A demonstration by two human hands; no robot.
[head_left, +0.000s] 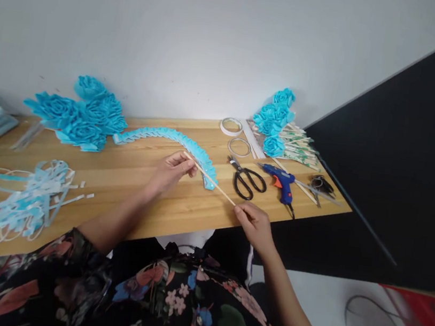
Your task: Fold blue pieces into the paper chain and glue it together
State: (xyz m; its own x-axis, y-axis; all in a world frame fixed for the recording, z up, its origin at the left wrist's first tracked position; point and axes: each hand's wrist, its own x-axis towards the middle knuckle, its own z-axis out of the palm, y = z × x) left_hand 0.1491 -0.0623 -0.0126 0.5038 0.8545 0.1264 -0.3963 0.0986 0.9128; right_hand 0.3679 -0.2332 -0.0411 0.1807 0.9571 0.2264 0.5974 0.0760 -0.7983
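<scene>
A thin wooden stick [215,181] slants between my two hands over the table. My left hand [178,168] pinches its upper left end. At the lower right end, my right hand [253,220] grips it between thumb and fingers, near the table's front edge. Just behind the stick, a curved strip of pleated blue material [180,139] lies on the wood, partly hidden by the stick. To the right of the strip are black-handled scissors [244,178] and a blue glue gun [282,182] with an orange trigger.
Blue folded flowers [86,115] lie at the back left; more blue flowers [275,118] rest beside wrapped sticks [300,146] at the back right. Tape rolls [231,127] sit near the wall. Scraps and loops [29,201] cover the left; keys [321,186] lie far right.
</scene>
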